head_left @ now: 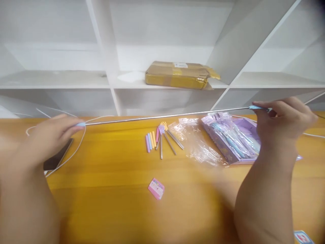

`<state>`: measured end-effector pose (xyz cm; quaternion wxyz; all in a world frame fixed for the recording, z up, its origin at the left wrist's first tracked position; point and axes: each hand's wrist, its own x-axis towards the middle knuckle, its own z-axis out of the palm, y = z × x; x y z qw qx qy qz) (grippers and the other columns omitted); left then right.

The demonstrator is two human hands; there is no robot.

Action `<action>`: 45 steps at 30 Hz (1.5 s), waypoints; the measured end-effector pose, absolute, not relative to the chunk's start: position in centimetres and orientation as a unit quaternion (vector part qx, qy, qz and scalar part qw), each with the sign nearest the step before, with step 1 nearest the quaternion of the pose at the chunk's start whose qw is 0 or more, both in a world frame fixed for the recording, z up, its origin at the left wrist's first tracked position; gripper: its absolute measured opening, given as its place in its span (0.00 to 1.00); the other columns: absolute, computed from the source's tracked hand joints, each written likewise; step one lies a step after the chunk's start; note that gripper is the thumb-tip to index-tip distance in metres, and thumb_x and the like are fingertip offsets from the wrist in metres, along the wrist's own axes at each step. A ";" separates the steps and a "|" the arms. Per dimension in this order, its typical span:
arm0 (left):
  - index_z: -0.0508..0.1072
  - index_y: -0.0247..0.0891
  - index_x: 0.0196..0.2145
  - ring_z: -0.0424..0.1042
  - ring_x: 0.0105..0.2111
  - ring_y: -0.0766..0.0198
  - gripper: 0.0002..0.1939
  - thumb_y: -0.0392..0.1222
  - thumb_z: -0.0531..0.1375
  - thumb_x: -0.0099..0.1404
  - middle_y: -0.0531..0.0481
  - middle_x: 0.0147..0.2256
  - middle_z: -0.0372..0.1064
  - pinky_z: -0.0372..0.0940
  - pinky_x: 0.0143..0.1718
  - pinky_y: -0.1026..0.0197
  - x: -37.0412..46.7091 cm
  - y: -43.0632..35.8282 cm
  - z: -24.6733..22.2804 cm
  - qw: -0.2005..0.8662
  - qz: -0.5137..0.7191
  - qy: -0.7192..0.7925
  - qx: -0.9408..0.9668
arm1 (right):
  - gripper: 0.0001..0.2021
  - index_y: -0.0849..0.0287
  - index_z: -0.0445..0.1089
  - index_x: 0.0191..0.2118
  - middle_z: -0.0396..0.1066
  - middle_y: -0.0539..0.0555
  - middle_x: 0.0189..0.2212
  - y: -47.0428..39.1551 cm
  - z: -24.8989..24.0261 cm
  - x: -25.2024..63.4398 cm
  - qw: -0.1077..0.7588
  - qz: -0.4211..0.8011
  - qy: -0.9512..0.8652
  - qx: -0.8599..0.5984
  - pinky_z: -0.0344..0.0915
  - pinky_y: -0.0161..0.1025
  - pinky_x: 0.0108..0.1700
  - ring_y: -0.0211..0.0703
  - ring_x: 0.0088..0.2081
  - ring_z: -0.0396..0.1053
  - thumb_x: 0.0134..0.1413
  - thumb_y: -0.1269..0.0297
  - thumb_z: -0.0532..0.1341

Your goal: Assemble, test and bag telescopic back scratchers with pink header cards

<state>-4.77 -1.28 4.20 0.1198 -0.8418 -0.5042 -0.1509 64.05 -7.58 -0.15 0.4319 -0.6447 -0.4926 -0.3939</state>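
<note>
A long thin metal back scratcher (162, 117), drawn out to full length, stretches across the view above the table. My left hand (54, 135) is closed around its light blue end at the left. At the other end my right hand (281, 115) pinches another light blue part, mostly covered by the fingers. Below the rod's middle lie several shorter back scratchers with metal rods, among them a purple claw (161, 129) and a yellow claw (165, 126). Beside them, coloured sleeves (150, 141) lie in a row.
A purple box (230, 152) holding bagged items stands at the right, beside clear plastic bags (203, 149). A pink card (156, 188) lies nearer me. At left are a dark flat device (58, 158) and a white cable (82, 144). A taped cardboard box (177, 75) sits on the shelf behind.
</note>
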 end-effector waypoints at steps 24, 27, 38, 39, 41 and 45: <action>0.62 0.44 0.27 0.62 0.37 0.54 0.17 0.56 0.55 0.67 0.49 0.28 0.65 0.52 0.34 0.57 -0.3 -1.4 4.0 0.218 -0.304 -0.539 -0.754 | 0.14 0.55 0.81 0.47 0.76 0.59 0.40 -7.5 -0.8 61.9 0.356 -0.251 -0.509 -0.743 0.67 0.44 0.49 0.48 0.40 0.73 0.64 0.63 0.58; 0.57 0.44 0.25 0.61 0.34 0.55 0.15 0.52 0.54 0.66 0.50 0.25 0.61 0.51 0.32 0.57 -0.1 -1.5 3.9 0.223 -0.292 -0.533 -0.763 | 0.15 0.54 0.79 0.48 0.75 0.53 0.29 -7.4 -0.6 61.5 0.370 -0.183 -0.489 -0.768 0.67 0.43 0.48 0.46 0.36 0.75 0.64 0.65 0.56; 0.58 0.45 0.26 0.62 0.36 0.53 0.13 0.52 0.52 0.64 0.49 0.25 0.62 0.53 0.31 0.56 -0.1 -1.6 3.7 0.240 -0.295 -0.543 -0.749 | 0.12 0.54 0.79 0.46 0.78 0.53 0.31 -7.5 -0.1 61.0 0.404 -0.146 -0.474 -0.769 0.71 0.46 0.50 0.50 0.38 0.81 0.58 0.64 0.63; 0.59 0.45 0.26 0.62 0.36 0.52 0.13 0.53 0.52 0.64 0.49 0.25 0.63 0.54 0.32 0.55 0.0 -1.7 3.7 0.240 -0.296 -0.543 -0.748 | 0.12 0.54 0.79 0.46 0.78 0.53 0.30 -7.5 -0.2 61.2 0.403 -0.147 -0.477 -0.767 0.71 0.46 0.50 0.50 0.38 0.81 0.58 0.63 0.63; 0.59 0.44 0.27 0.62 0.36 0.53 0.13 0.54 0.52 0.64 0.49 0.25 0.63 0.54 0.32 0.55 0.0 -1.7 3.8 0.244 -0.296 -0.545 -0.745 | 0.12 0.53 0.79 0.46 0.78 0.53 0.30 -7.5 -0.5 61.6 0.410 -0.148 -0.484 -0.759 0.71 0.46 0.49 0.51 0.39 0.81 0.59 0.62 0.63; 0.57 0.44 0.27 0.61 0.36 0.54 0.14 0.54 0.52 0.64 0.49 0.25 0.61 0.53 0.33 0.56 0.1 -1.8 3.9 0.256 -0.293 -0.546 -0.742 | 0.11 0.52 0.79 0.46 0.79 0.52 0.31 -7.4 -0.9 62.1 0.419 -0.161 -0.503 -0.739 0.71 0.42 0.47 0.49 0.38 0.82 0.60 0.62 0.63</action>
